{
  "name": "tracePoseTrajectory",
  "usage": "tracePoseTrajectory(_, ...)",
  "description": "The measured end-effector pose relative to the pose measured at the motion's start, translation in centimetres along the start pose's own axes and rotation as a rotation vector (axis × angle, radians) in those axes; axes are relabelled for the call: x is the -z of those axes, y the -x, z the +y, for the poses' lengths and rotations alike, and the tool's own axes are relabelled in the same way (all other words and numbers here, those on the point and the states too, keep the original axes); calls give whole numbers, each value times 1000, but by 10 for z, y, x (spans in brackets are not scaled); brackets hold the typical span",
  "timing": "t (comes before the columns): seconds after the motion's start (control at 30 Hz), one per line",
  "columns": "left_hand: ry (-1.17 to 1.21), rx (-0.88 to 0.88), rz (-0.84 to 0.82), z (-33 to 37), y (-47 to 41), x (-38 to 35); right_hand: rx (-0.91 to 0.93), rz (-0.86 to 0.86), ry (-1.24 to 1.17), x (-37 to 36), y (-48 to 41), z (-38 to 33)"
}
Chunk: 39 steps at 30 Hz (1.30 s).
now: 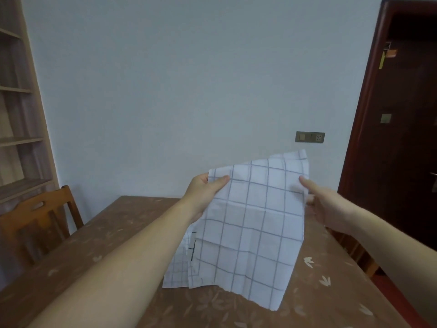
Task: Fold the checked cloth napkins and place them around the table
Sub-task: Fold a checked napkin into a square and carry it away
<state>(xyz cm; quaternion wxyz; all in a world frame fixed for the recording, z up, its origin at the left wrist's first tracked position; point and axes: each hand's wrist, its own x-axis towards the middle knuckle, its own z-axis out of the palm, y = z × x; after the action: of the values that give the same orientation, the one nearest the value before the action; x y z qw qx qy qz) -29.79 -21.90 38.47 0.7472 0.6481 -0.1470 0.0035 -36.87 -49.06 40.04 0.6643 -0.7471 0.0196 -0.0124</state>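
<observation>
Fingers (218,179) of both hands are pinched shut on the top edge of a checked napkin (248,223), held up above the brown surface (99,245), its lower corner brushing it; more checked cloth (176,268) lies just behind. Unfolding seems done; folding likely needs the left hand (203,197) and right hand (331,209) to bring the corners together.

1. Soft, even, rather dim daylight; its source is out of view.
2. The pale blue-grey painted wall (165,79) shows no glare.
3. The dark brown wooden door (399,138) sinks into murk.
4. Wide-angle bending tilts the light wooden bookshelf (19,114); the picture is slightly soft throughout.
</observation>
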Motion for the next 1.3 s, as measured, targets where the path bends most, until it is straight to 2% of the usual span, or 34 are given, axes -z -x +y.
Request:
tracePoseTrajectory(0.1,-66,-71,72,-2,-3,3,-24,-90,42,-7,2,23)
tracePoseTrajectory(0.27,-209,-155,90,-5,-7,12,34,-25,-4,-12,0,32)
tracePoseTrajectory(0.37,-189,-144,86,-1,-4,15,65,38,-53,-11,-4,26)
tracePoseTrajectory(0.5,12,100,-152,2,2,24,115,76,-106,-14,-6,19)
tracePoseTrajectory(0.6,70,129,-271,-6,2,28,96,85,-152,-11,-8,16)
tracePoseTrajectory(0.73,116,34,-157,-6,0,27,-11,-103,-36,-13,-3,20)
tracePoseTrajectory(0.9,142,28,-117,-5,0,26,107,-25,-163,-10,-7,20)
tracePoseTrajectory(1.03,218,-15,-34,-5,-1,19,36,-300,-181,-14,4,22)
tracePoseTrajectory(1.17,215,-18,-4,-7,-1,17,30,-195,-118,-16,4,23)
tracePoseTrajectory(1.3,203,-12,-10,-5,-2,17,-8,-200,-82,-15,10,17)
